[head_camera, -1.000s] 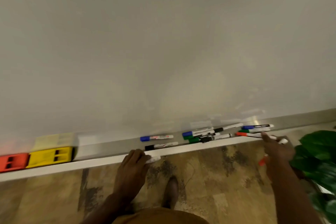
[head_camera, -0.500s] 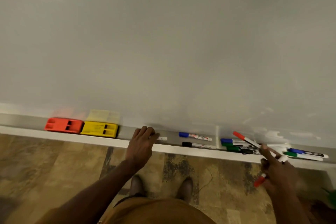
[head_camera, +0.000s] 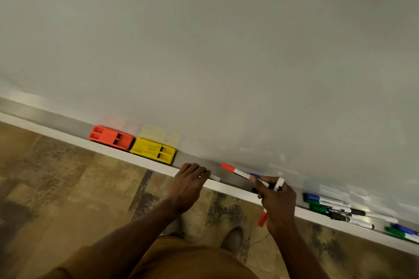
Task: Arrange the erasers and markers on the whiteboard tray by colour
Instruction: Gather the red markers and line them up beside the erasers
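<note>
Hands at a long white whiteboard tray (head_camera: 145,162). Left hand (head_camera: 188,186) closes over a white-barrelled marker (head_camera: 215,178) lying on it. Right hand (head_camera: 277,201) pinches a red-capped white marker (head_camera: 235,171) above the tray, another red marker (head_camera: 263,218) tucked below. Red plastic eraser (head_camera: 111,137) touches yellow plastic eraser (head_camera: 154,150).

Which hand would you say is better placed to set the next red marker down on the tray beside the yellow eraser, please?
The right hand, probably: it already grips a red-capped marker above the tray. The left hand is nearer the yellow eraser, but covers another marker there.
</note>
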The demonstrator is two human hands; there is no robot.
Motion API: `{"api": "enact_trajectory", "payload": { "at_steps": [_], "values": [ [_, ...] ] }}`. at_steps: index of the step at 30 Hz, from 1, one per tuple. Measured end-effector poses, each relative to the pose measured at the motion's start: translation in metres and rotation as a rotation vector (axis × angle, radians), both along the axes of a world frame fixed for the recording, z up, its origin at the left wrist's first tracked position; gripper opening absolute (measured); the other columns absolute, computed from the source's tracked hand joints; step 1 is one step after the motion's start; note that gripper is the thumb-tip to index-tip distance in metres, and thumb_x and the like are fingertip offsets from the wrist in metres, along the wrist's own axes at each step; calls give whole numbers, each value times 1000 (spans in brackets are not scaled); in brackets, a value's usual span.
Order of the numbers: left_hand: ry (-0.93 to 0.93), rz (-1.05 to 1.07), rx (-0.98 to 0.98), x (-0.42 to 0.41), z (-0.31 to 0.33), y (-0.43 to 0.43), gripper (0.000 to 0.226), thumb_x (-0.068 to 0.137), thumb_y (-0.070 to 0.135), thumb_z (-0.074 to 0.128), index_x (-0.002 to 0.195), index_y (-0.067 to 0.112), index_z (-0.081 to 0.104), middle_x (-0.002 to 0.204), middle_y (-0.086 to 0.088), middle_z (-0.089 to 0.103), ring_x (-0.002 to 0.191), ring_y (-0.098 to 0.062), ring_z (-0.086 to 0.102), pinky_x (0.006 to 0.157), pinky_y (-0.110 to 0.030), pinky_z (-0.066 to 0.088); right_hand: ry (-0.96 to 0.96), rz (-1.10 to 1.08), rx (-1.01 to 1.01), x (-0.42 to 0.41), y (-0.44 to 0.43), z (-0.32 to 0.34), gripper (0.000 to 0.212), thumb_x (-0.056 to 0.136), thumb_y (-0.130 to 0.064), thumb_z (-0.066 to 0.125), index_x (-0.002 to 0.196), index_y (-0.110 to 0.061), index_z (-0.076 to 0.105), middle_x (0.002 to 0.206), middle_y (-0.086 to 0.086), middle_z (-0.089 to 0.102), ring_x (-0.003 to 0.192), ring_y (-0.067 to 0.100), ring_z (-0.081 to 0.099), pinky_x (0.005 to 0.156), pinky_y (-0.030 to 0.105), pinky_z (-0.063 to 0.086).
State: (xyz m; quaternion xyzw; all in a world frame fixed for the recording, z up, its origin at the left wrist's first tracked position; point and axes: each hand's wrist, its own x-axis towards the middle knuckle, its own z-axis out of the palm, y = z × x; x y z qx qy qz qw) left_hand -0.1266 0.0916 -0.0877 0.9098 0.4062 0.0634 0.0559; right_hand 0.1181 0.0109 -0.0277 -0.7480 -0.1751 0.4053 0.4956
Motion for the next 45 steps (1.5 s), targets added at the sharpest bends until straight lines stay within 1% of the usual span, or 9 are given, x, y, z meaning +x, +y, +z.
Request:
{"api": "enact_trajectory", "payload": {
  "at_steps": [7, 12, 16, 19, 22, 28, 34, 41, 45],
  "values": [
    [58, 20, -70, -4, -14, -14, 57, 76, 23, 91, 129, 11, 75, 137, -12, 72, 129, -28, 68, 102, -40, 59, -69, 6, -1, -45, 32, -13, 27, 70, -18, 96, 84, -7, 76, 73, 15, 74, 60, 20, 66, 47, 16, 49],
    [94, 40, -89, -4, -25, -28, 61, 103, 30, 60, 157, 5, 46, 168, -20, 35, 158, -36, 31, 124, -48, 38, -60, 25, 2, -64, 47, -29, 22, 71, -17, 95, 85, -11, 80, 71, 6, 77, 60, 13, 69, 50, 16, 52],
    [107, 47, -69, -1, -24, -31, 63, 104, 29, 58, 159, 3, 42, 168, -22, 34, 158, -38, 30, 125, -48, 32, -78, 91, -29, -73, 55, -47, 18, 75, -19, 93, 87, -14, 81, 80, 6, 80, 72, 21, 76, 60, 31, 61],
    [99, 50, -44, -2, -23, -31, 62, 97, 32, 68, 151, 5, 55, 160, -20, 50, 152, -36, 43, 120, -44, 40, -147, 145, -62, -79, 56, -58, 13, 77, -22, 91, 85, -20, 81, 81, -2, 81, 76, 16, 78, 68, 40, 66],
    [95, 52, -40, -4, -24, -33, 62, 91, 33, 75, 146, 6, 61, 157, -19, 54, 150, -35, 46, 119, -43, 40, -208, 158, -56, -83, 55, -64, 11, 80, -22, 89, 87, -23, 80, 81, -7, 80, 75, 8, 77, 70, 37, 66],
    [101, -32, -12, -10, -45, -44, 51, 93, 26, 68, 137, 1, 64, 167, -27, 32, 160, -42, 18, 121, -50, 41, -251, 144, -54, -87, 55, -69, 10, 84, -17, 84, 93, -16, 80, 87, -4, 80, 83, 12, 75, 74, 35, 63],
    [93, -50, -42, -14, -53, -48, 42, 96, 23, 60, 130, -1, 66, 170, -28, 23, 163, -41, 7, 116, -52, 48, -414, 207, -70, -92, 56, -73, 10, 85, -22, 84, 93, -16, 81, 94, 1, 80, 88, 16, 72, 70, 20, 51],
    [85, -35, -94, -16, -41, -51, 39, 96, 28, 66, 128, 5, 68, 169, -25, 28, 162, -41, 13, 98, -45, 62, -619, 343, -83, -95, 54, -77, 12, 89, -19, 80, 101, -15, 80, 109, 8, 71, 98, 25, 67, 77, 27, 46],
    [74, -2, -80, -17, -36, -48, 48, 101, 36, 57, 138, 6, 62, 172, -23, 21, 162, -41, 13, 115, -48, 48, -689, 388, -56, -96, 50, -75, 16, 91, -17, 78, 107, -15, 80, 116, 10, 69, 103, 28, 68, 81, 28, 49]
  ]
}}
